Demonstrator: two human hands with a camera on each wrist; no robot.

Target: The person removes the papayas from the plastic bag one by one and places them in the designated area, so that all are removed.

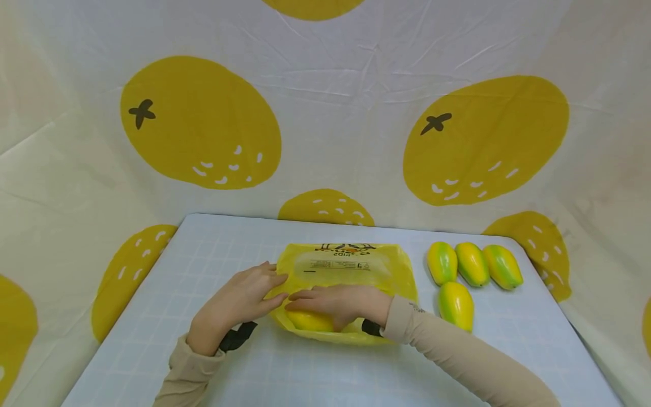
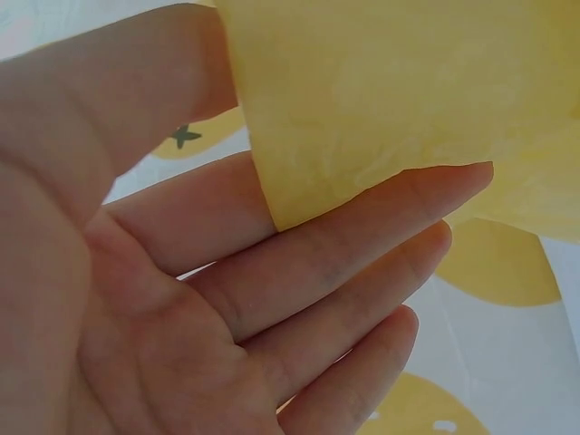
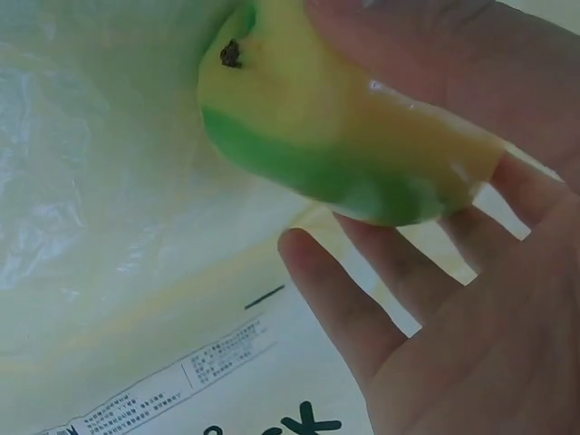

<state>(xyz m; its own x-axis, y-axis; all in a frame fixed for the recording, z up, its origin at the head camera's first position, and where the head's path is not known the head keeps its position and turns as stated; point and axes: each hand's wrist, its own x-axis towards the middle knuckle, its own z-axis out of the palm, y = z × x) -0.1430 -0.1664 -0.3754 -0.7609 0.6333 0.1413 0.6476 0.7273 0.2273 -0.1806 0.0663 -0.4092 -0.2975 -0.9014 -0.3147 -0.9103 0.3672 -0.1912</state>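
Observation:
A yellow translucent plastic bag (image 1: 402,277) with printed lettering lies on the table, its mouth towards me. My right hand (image 1: 348,302) reaches into the mouth and grips a yellow-green mango (image 1: 311,321). In the right wrist view the thumb lies along one side of the mango (image 3: 308,118) and the fingers along the other. My left hand (image 1: 244,294) is at the bag's left edge, fingers extended and spread. In the left wrist view the bag's film (image 2: 390,82) covers the tips of the thumb and index finger; the other fingers are nearly straight.
Several more yellow-green mangoes (image 1: 472,264) lie to the right of the bag, three in a row and one mango (image 1: 456,306) nearer to me. The white gridded table (image 1: 224,237) ends at a cloth backdrop (image 1: 341,141) printed with large yellow fruit.

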